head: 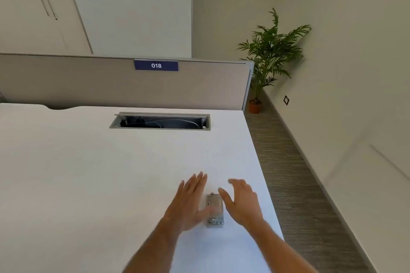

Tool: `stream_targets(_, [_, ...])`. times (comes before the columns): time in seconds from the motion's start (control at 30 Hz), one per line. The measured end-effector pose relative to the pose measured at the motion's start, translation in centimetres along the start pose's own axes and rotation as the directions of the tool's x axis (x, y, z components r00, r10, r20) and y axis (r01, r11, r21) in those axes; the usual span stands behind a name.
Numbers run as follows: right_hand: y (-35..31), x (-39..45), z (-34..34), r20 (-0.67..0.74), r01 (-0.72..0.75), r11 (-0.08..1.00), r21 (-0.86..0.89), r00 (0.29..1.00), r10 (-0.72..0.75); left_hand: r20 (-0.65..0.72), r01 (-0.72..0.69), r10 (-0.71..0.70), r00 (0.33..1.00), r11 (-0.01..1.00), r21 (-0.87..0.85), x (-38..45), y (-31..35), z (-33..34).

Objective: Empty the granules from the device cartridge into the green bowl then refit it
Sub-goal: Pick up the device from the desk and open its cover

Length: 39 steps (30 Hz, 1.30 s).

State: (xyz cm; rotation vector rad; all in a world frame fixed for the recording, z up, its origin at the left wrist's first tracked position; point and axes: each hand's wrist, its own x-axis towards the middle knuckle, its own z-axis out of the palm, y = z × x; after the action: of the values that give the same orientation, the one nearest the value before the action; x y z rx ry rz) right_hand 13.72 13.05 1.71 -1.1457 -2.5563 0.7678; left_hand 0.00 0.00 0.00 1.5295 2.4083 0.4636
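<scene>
A small grey metal device (pixel 214 210) lies flat on the white desk (pixel 88 173), near its right edge. My left hand (pixel 188 201) hovers just left of the device with fingers spread and straight, its thumb reaching toward the device's side. My right hand (pixel 241 201) is just right of it, fingers apart and slightly curled, thumb near the device's top corner. Neither hand holds anything. No green bowl is in view, and I cannot make out the cartridge or any granules.
An open cable tray slot (pixel 159 121) is cut into the desk farther back. A grey partition (pixel 111 86) with a blue "018" label stands behind the desk. The desk's right edge drops to striped carpet (pixel 288 173); a potted plant (pixel 270 55) stands in the corner.
</scene>
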Motion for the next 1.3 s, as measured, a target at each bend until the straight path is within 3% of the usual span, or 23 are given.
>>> stream_targets(0.13, [0.3, -0.4, 1.1, 0.148, -0.325, 0.885, 0.333, 0.945, 0.291, 0.158, -0.012, 0.021, 0.987, 0.998, -0.061, -0.3, -0.5, 2.1])
stream_targets(0.2, [0.4, -0.7, 1.8, 0.218, -0.409, 0.801, 0.438, 0.912, 0.347, 0.167, -0.009, 0.021, 0.986, 0.997, -0.071, 0.0, -0.7, 3.0])
stream_targets(0.6, [0.1, 0.3, 2.5, 0.398, -0.558, 0.672, 0.486, 0.826, 0.399, 0.129, 0.012, 0.015, 0.992, 0.978, -0.207, 1.3, -0.4, 3.6])
stream_targets(0.87, [-0.8, -0.5, 0.1, 0.443, -0.564, 0.630, 0.535, 0.821, 0.359, 0.182, 0.086, -0.004, 0.983, 0.892, -0.445, 0.8, -0.4, 2.9])
stream_targets(1.0, [-1.6, -1.2, -2.0, 0.418, -0.537, 0.621, 0.571, 0.841, 0.343, 0.080, 0.063, -0.026, 0.996, 0.863, -0.501, 0.3, 0.3, 2.0])
stream_targets(1.07, [-1.7, -1.5, -2.6, 0.335, -0.504, 0.567, 0.652, 0.862, 0.381, 0.030, 0.028, -0.015, 0.999, 0.863, -0.505, 0.0, 0.9, 1.4])
stream_targets(1.13, [-1.7, -1.7, -2.9, 0.305, -0.497, 0.445, 0.745, 0.847, 0.435, 0.000, -0.017, 0.020, 1.000, 0.868, -0.496, -0.3, 1.5, 1.0])
stream_targets(1.2, [-2.0, -1.7, -3.3, 0.391, -0.540, 0.325, 0.776, 0.817, 0.423, -0.027, -0.058, 0.052, 0.998, 0.870, -0.490, -0.6, 2.1, 0.6])
stream_targets(1.3, [-2.0, -1.7, -3.6, 0.488, -0.597, 0.253, 0.761, 0.784, 0.383, -0.045, -0.087, 0.074, 0.996, 0.873, -0.480, -1.0, 2.8, 0.3])
